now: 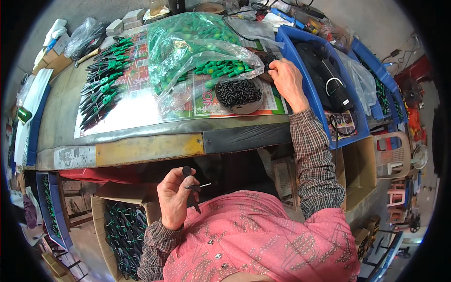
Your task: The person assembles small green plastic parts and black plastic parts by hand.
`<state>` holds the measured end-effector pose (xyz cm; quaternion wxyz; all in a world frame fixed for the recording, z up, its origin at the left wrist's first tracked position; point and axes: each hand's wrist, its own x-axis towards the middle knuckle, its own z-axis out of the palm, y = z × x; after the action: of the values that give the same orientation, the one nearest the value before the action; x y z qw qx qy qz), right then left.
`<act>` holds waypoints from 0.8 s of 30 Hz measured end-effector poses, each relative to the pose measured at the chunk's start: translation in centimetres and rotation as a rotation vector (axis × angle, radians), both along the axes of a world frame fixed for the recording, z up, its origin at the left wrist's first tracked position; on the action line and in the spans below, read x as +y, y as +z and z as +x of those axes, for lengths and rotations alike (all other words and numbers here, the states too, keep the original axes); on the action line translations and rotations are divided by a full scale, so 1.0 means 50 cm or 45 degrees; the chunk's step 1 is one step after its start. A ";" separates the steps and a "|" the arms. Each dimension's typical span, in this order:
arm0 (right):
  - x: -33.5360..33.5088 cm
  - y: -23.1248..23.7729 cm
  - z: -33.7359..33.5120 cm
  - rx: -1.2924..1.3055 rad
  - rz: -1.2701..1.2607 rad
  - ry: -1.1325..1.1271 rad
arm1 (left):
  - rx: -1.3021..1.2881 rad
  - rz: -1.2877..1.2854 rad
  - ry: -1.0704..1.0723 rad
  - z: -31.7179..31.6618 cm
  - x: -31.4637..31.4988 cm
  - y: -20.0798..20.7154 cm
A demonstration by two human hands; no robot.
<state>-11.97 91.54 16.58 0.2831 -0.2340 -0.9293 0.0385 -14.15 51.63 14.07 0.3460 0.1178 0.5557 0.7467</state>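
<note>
The fisheye camera sits on the wearer's head and faces downward and slightly forward. The shirt (263,230) lies nearest, along the lower edge; the table (61,117) spans the upper middle, beyond it.

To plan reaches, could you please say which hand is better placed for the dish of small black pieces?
The right hand, probably: it is near that dish, while the left hand holds a dark piece.

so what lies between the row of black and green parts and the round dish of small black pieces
The head view shows printed paper there, with a clear plastic bag of green pieces lying on it.
</note>
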 end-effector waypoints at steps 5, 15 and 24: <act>0.015 -0.012 -0.021 -0.062 0.115 -0.064 | -0.037 -0.002 -0.025 -0.002 -0.001 -0.004; 0.023 -0.008 -0.028 -0.125 -0.083 -0.093 | 0.014 -0.056 -0.016 0.007 -0.009 -0.013; -0.013 0.006 0.014 0.192 -0.137 -0.045 | 0.079 -0.079 -0.012 0.011 -0.011 -0.002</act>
<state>-11.25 90.89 16.87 0.3401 -0.2616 -0.8977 0.1007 -13.62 51.07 13.95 0.3355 0.1327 0.5886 0.7235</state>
